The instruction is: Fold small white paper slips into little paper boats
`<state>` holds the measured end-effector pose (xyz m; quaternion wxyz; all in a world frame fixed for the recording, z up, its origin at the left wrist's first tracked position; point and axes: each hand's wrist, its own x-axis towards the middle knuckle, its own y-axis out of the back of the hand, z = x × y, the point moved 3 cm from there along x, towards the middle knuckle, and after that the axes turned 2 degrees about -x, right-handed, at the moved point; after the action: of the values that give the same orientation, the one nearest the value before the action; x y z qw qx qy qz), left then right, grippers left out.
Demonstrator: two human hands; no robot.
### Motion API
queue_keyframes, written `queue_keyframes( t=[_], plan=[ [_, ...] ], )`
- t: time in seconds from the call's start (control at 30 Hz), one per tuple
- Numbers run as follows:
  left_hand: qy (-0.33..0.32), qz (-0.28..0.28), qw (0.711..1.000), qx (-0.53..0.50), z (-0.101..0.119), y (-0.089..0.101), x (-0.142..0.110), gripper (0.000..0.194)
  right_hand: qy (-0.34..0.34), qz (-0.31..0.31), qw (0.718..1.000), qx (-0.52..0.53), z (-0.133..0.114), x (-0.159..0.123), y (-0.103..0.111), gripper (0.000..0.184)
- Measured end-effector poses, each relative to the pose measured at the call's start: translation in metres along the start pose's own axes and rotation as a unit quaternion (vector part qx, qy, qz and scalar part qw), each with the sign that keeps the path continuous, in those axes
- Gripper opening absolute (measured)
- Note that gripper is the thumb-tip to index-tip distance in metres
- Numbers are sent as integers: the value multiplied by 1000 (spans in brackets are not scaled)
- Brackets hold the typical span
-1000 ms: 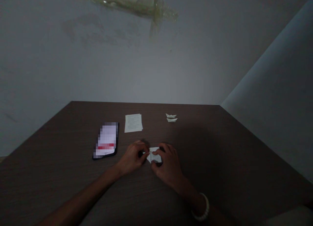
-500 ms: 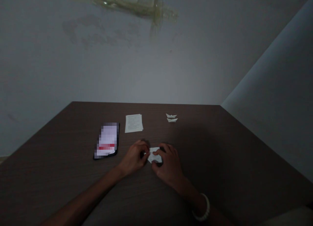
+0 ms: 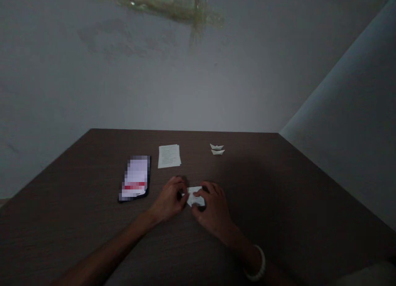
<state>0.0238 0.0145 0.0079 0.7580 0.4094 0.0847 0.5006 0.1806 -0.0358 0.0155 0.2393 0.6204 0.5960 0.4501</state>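
A small folded piece of printed white paper (image 3: 194,196) lies on the dark table between my two hands. My left hand (image 3: 170,198) pinches its left corner between thumb and fingers. From the right, my right hand (image 3: 214,207) grips the paper, with fingers curled over its far and right edges and the thumb at the near edge. Part of the sheet is hidden under the fingers. A pale beaded bracelet (image 3: 259,263) circles my right wrist.
Behind my left hand rests a stack of printed paper sheets (image 3: 169,156). A phone (image 3: 135,178) with a lit, blurred screen lies left of it. Two small paper boats (image 3: 218,149) sit farther back, right of centre. The table (image 3: 77,187) meets a stained wall (image 3: 185,83).
Almost nothing differs. Both hands keep their hold on the folded paper, with only a very slight shift of the left fingers.
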Motion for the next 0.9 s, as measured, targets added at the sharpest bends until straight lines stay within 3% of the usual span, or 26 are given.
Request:
queue_keyframes(
  t=[0.9],
  plan=[
    [4,2,1000,11,0,-3,1,9,3,-5,1000,-17,-1,0,1,21]
  ],
)
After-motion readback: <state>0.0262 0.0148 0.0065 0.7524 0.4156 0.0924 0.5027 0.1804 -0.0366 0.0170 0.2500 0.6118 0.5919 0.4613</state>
